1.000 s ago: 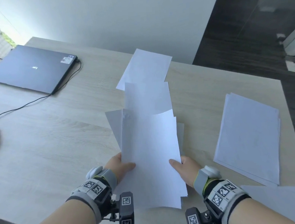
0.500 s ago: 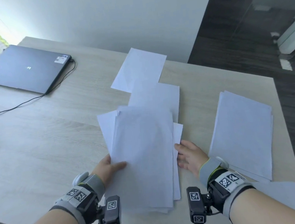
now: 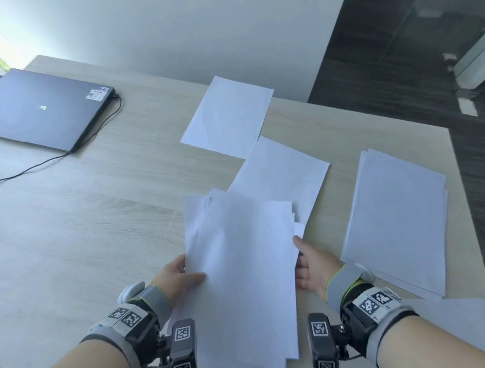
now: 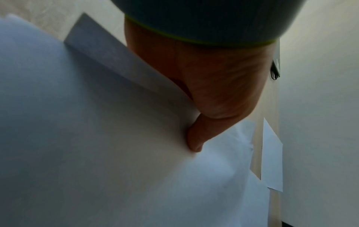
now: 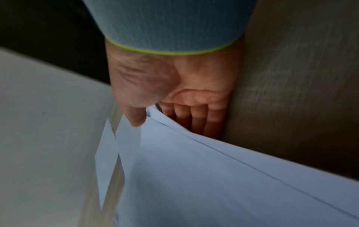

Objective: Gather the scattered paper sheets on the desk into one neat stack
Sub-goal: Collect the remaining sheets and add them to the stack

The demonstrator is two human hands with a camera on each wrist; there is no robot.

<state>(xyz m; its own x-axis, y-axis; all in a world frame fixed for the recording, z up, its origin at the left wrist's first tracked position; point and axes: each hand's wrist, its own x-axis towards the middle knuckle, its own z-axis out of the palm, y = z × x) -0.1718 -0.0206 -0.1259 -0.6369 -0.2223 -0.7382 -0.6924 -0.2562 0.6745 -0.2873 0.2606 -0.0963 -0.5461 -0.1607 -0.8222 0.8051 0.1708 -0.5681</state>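
A loose bundle of white sheets (image 3: 243, 271) is held between my hands over the near middle of the desk (image 3: 93, 241), its edges uneven. My left hand (image 3: 182, 277) grips the bundle's left edge, thumb (image 4: 196, 138) pressed on top and fingers hidden beneath. My right hand (image 3: 309, 263) pinches the right edge, thumb on top and fingers (image 5: 198, 121) under the sheets (image 5: 213, 176). Beyond the bundle lie one sheet (image 3: 284, 174) and, farther back, another sheet (image 3: 226, 117). A separate pile of sheets (image 3: 393, 214) lies to the right, and a single sheet (image 3: 465, 328) by my right forearm.
A closed dark laptop (image 3: 32, 111) sits at the far left with a black cable (image 3: 29, 170) running toward the left edge. The desk's right edge (image 3: 470, 222) drops to dark flooring. Bare wood lies between the laptop and the bundle.
The bundle, raised a second ago, has come down flatter. My right hand let go and lay open beside it half a second ago; now it pinches the right edge again.
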